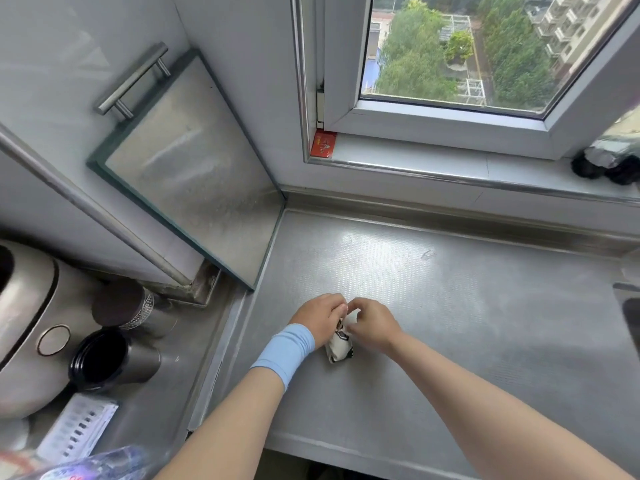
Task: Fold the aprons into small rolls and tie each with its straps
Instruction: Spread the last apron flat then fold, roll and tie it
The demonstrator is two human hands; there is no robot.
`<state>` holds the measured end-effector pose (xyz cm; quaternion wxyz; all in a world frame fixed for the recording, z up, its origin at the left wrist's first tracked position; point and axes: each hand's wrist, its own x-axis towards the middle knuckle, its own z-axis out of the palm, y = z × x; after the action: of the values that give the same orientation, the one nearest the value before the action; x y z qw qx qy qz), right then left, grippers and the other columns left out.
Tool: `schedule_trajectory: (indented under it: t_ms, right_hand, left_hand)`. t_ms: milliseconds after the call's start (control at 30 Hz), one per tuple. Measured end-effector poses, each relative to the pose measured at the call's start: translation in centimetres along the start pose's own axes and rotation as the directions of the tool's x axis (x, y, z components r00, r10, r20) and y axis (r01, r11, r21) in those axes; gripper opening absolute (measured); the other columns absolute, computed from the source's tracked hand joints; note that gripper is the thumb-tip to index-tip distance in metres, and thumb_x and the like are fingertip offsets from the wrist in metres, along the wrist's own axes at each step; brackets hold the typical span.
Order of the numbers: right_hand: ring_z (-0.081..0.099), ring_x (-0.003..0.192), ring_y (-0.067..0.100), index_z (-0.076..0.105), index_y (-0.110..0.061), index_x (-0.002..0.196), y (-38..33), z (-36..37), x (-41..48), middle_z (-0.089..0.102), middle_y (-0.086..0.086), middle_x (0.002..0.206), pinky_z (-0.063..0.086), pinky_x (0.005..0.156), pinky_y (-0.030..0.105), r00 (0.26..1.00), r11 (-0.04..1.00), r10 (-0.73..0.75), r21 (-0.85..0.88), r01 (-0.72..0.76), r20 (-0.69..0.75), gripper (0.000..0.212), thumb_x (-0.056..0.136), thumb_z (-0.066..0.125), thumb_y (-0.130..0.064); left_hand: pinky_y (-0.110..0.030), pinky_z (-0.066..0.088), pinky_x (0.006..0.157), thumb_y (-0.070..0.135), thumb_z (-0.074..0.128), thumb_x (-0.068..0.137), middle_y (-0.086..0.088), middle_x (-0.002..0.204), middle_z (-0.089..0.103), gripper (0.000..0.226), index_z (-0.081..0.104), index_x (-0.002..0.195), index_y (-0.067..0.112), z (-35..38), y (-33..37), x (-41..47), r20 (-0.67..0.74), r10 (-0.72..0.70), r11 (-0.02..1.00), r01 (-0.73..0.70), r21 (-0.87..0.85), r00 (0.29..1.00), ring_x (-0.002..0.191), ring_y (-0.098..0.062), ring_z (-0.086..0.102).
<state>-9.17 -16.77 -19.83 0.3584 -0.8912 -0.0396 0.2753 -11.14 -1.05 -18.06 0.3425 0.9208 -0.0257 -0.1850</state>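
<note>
In the head view, the apron roll [340, 348] lay on the steel counter [467, 306], toward its left side and near the person, a small white bundle with dark print. Its long axis ran roughly near to far. Only the near end showed, the far end being covered by both hands.

The left hand [320, 318], with a pale blue wristband [285, 353] on its wrist, sat against the roll's left side, forearm lying toward the near left and fingers curled over the top. The right hand [372, 323] sat against the right side, forearm lying toward the near right and fingers likewise curled. Its fingertips met those of the left hand just above the roll's far end. Both appeared to pinch something there, most likely the straps, but the straps were hidden under the fingers and could not be made out. The hands were equally close to the roll, one on each side, so neither had to reach.

Judged from this, the rolling looked done and the tying was in hand. The next pull would probably run across the roll's axis, left and right, so the bundle needed pinning or it might loosen.

Left of the counter stood an open dark jar [104, 358], a lidded jar [119, 303] and a rounded steel appliance [24, 306], and a window [450, 53] lay beyond the far edge
</note>
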Motion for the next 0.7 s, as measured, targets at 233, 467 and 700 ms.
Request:
schedule_trajectory:
  t_ms: [233,467,700]
  right_hand:
    - [0.047,0.051,0.006,0.076,-0.016,0.083,-0.3,-1.0,-0.9,0.057,-0.002,0.058,0.038,0.052,0.016,1.000,0.915,0.020,0.403,-0.028,0.024,0.013,0.075,0.076,-0.027]
    - [0.031,0.039,0.008,0.063,-0.013,0.080,-1.7,-1.0,-1.6,0.051,-0.010,0.047,0.022,0.039,0.020,0.979,0.780,0.157,0.592,-0.204,0.130,0.014,0.091,0.069,-0.021]
    - [0.025,0.042,0.009,0.065,-0.015,0.082,-2.2,-0.5,-1.4,0.044,-0.002,0.055,0.017,0.043,0.020,0.953,0.704,0.190,0.644,-0.301,0.237,0.011,0.090,0.069,-0.022]
  left_hand:
    - [-0.027,0.034,0.065,0.025,0.045,0.098,0.004,0.076,0.056,0.020,0.054,0.080,0.019,-0.6,0.1,0.1,-0.016,-0.042,0.998,0.041,-0.041,0.999,0.075,-0.016,0.050]
    - [-0.022,0.039,0.072,0.028,0.056,0.095,0.002,0.079,0.058,0.020,0.067,0.083,0.017,0.2,-0.9,-0.5,-0.177,-0.031,0.998,0.021,-0.060,0.984,0.076,-0.014,0.052]
    - [-0.021,0.039,0.066,0.029,0.059,0.094,-0.005,0.077,0.052,0.027,0.073,0.080,0.011,2.4,-0.7,-2.2,-0.164,-0.174,0.957,0.128,-0.259,0.971,0.074,-0.017,0.052]
